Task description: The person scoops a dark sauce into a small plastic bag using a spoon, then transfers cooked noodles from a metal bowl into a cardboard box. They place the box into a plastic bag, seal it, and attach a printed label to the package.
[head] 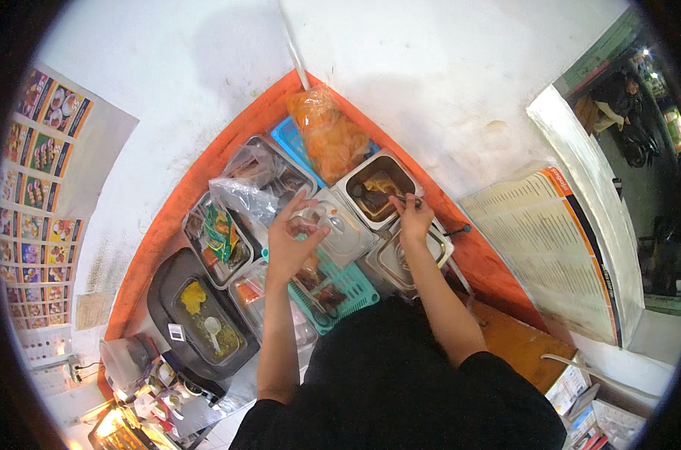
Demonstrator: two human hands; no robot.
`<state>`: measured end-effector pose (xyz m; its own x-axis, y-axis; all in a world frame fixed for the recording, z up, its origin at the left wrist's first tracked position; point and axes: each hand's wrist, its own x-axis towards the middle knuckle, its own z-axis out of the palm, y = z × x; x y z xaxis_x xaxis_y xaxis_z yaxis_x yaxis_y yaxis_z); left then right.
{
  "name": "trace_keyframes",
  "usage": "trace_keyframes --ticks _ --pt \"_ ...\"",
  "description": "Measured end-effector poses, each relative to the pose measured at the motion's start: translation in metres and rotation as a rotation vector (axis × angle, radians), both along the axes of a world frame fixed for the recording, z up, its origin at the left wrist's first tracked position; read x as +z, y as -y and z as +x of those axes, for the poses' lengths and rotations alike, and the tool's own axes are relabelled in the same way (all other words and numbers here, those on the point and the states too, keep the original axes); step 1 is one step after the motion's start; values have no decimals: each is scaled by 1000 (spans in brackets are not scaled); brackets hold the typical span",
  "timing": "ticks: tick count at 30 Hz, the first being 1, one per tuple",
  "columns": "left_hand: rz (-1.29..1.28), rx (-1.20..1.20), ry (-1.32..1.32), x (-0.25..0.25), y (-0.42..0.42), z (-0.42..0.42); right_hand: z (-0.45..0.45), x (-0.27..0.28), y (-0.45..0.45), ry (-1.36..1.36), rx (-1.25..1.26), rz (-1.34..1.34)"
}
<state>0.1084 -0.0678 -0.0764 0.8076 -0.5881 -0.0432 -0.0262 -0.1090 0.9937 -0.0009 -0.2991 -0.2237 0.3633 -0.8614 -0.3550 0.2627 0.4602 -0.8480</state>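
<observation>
My right hand (416, 219) grips the handle of a dark ladle (361, 192). The ladle's bowl is inside a deep metal pan (349, 179) with brown sauce at its bottom. To the left, my left hand (291, 244) has thumb and fingers curled around what looks like a small clear plastic cup (313, 215); its outline is hard to make out. Just right of that hand, clear plastic lids or cups (343, 239) lie on a pale container. Below them is a turquoise plastic basket (363, 287) holding packed brown food.
A bag of orange food (329, 132) rests on a blue basket (288, 135) in the corner. Metal trays (193, 228) and a dark tray with yellow food (194, 297) stand left. A lidded metal pan (438, 250) sits by my right forearm. Orange-edged walls enclose the counter.
</observation>
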Motion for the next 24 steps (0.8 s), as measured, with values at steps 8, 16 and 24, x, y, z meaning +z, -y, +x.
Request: trace_keyframes --ticks 8,16,24 --pt "24 57 123 -26 22 16 -43 34 14 162 -9 162" --pt "-27 3 92 -22 80 8 -61 154 7 292 117 -218" --pt "-89 -5 108 -8 99 1 -67 188 0 231 149 -561"
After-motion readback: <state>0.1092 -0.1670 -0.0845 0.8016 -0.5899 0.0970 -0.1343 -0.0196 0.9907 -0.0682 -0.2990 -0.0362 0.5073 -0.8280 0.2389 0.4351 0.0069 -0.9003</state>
